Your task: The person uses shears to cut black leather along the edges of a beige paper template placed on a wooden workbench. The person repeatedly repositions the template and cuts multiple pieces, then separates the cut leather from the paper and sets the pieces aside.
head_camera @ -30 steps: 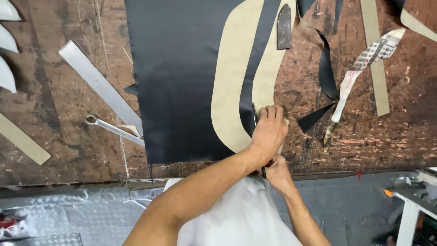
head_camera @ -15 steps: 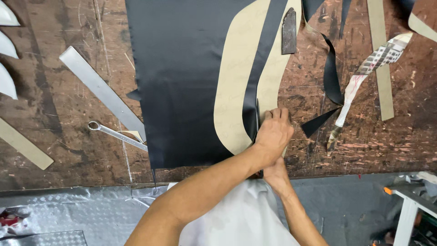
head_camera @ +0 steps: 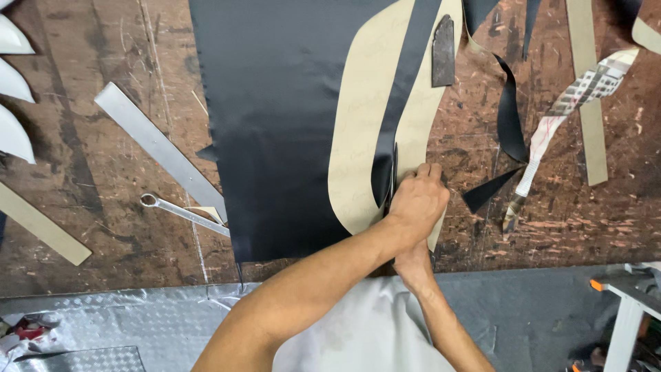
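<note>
Head view: black sheet (head_camera: 289, 124) is cut along tan template (head_camera: 358, 158).
Left hand (head_camera: 416, 203): pressed flat on template.
Right hand (head_camera: 413, 265): mostly hidden, grip cannot be told.
Progress: lower curve cut; upper edge left.

Under the fingers (head_camera: 430, 171) lies a plain tan paper pattern (head_camera: 361, 138), and just left of the fingertips a slim blade (head_camera: 394, 172) looks dark grey. Further left spreads a solid black sheet (head_camera: 275, 117). Above the fingers sits a dull grey iron weight (head_camera: 443, 52). To their right curls a black strip (head_camera: 511, 117), then a paper roll (head_camera: 585, 86) checked in white, brown and grey. The table (head_camera: 89, 76) is scuffed reddish brown.
</note>
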